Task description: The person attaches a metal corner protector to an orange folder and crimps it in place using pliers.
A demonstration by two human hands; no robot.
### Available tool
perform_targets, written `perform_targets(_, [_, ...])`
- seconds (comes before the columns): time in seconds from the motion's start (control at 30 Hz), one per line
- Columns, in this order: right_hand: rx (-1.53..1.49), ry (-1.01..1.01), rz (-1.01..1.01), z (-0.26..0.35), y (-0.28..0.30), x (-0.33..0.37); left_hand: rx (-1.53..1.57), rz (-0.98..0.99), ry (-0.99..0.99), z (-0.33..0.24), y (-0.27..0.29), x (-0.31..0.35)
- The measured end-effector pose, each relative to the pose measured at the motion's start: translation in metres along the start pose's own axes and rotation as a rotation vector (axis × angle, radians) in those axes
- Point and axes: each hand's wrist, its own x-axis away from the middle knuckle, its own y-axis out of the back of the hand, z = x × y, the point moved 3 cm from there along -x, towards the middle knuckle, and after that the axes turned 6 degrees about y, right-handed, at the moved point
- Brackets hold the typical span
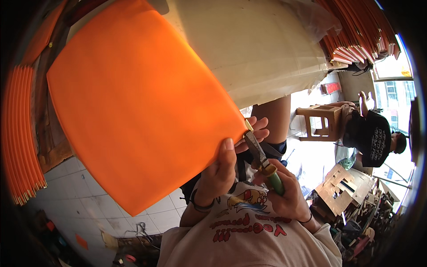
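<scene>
A large, smooth orange panel (142, 102) with four corners fills the left and middle of the view. My left hand (222, 167) grips it by its near right corner, thumb on top and fingers reaching underneath. A small pale yellow strip (248, 125) shows at that corner. My right hand (287, 189) is wrapped round the green handle of a hand tool with a long dark metal head (255, 149); whether this is a blade or closed jaws is unclear. Its tip meets the panel's corner beside my left fingertips.
A sheet-covered work surface (249, 53) lies beyond the panel. Stacks of orange panels stand at far left (20, 133) and far right (356, 31). On the right are a tan plastic stool (322, 120), a person in black (378, 138) and a heap of wood scraps (364, 222).
</scene>
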Motion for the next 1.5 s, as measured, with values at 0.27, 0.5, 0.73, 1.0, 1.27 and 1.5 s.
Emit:
perform_targets(0.27, [-0.081, -0.065, 0.092, 0.009, -0.001, 0.001, 0.014, -0.011, 0.017, 0.000, -0.001, 0.001])
perform_targets(0.5, [-0.089, -0.071, 0.105, 0.005, 0.001, 0.001, 0.126, 0.062, 0.040, 0.001, 0.001, 0.000])
perform_targets(0.73, [-0.086, -0.096, 0.110, 0.004, 0.002, 0.000, 0.176, 0.154, 0.009, 0.003, 0.005, -0.001])
perform_targets(1.0, [-0.171, -0.059, 0.128, 0.002, 0.007, -0.002, 0.032, -0.032, 0.066, 0.001, -0.003, 0.001])
perform_targets(1.27, [-0.145, -0.100, 0.131, 0.003, 0.012, -0.005, 0.075, -0.095, 0.053, 0.005, -0.004, 0.001])
perform_targets(1.5, [-0.124, -0.092, 0.073, -0.008, 0.011, 0.000, 0.135, 0.144, -0.007, 0.002, 0.003, 0.000])
